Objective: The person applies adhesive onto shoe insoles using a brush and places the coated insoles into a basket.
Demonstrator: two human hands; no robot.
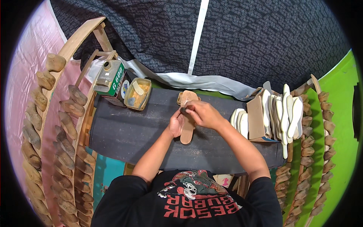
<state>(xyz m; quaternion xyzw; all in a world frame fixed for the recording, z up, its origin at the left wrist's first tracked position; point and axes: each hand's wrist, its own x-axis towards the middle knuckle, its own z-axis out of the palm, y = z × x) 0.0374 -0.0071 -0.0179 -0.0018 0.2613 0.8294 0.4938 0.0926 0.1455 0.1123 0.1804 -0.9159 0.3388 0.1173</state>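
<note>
A tan shoe insole [187,134] stands lengthwise over the middle of the dark table, its upper end paler and whitish. My left hand [176,124] is closed around its left edge and holds it. Over its upper half, my right hand [205,114] pinches a small dark piece [183,110] against the surface; its exact kind is hidden by the fingers. Just behind the insole's upper end sits a small yellowish container [179,99], partly covered by the insole and my right hand.
At the table's back left stand a rectangular metal can [107,81] and a stained plastic tub [145,104] with a pale scraper. A cardboard box [256,119] packed with white soles [285,109] stands at right, more soles [239,120] beside it. Racks of wooden shoe lasts [67,124] flank both sides.
</note>
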